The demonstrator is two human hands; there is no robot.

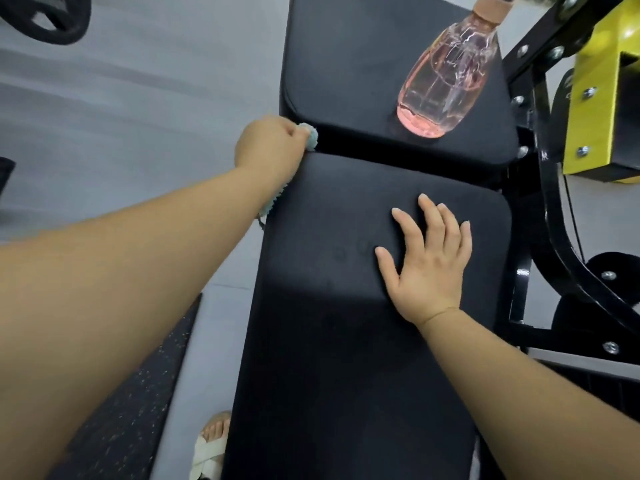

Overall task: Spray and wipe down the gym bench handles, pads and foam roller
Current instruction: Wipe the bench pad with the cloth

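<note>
The grey floor (pixel 138 98) spreads across the left side. The black padded worktop (pixel 408 161) runs up the middle in two parts: a long near pad (pixel 346 358) and a far pad (pixel 346 64), with a dark gap between them. To the right stands a black bolted frame (pixel 561 237) with a yellow part (pixel 599 81) fixed to it. A dark speckled mat (pixel 131 393) lies on the floor left of the near pad.

A clear spray bottle (pixel 446 81) with pink liquid stands on the far pad, near its right front corner. Its top is cut off by the picture's edge.

The right grip (pixel 429 261), a bare hand, lies flat on the right half of the near pad, fingers straight and spread, holding nothing. The left grip (pixel 270 147) is curled into a fist round a light blue cloth (pixel 313 135) at the near pad's far left corner, just beside the gap. The cloth peeks out past the knuckles and trails under the wrist along the pad's left edge.

A sandalled foot (pixel 211 445) shows beside the near pad at the bottom, and part of a black weight plate (pixel 48 15) lies at top left.
</note>
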